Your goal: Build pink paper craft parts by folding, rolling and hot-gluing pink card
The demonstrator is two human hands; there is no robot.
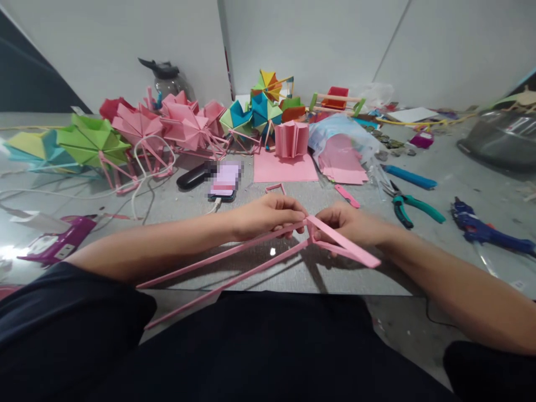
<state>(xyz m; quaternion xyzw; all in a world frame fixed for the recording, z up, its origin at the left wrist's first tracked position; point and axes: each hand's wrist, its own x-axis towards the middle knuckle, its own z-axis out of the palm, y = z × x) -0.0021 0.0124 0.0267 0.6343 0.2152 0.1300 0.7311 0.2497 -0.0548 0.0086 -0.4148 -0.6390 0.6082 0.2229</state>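
Observation:
Between my hands is a pink stick frame (268, 259), held just above the table near its front edge. Two long thin bars run from it toward the lower left, and shorter, wider strips form a triangular end on the right. My left hand (272, 215) pinches the upper long bar close to the joint. On the other side of that joint, the fingers of my right hand (345, 226) are closed round the triangular end; its strips partly hide them. A small bent pink piece (275, 188) lies on the table beyond my left hand.
Folded paper wheels (140, 123) in several colours line the back. A pink pleated paper piece (292, 139) stands on a pink sheet (285, 170). Pliers (419, 206), a blue glue gun (489, 229) and a pink cutter (347, 196) lie right; a phone (226, 178) lies left of centre.

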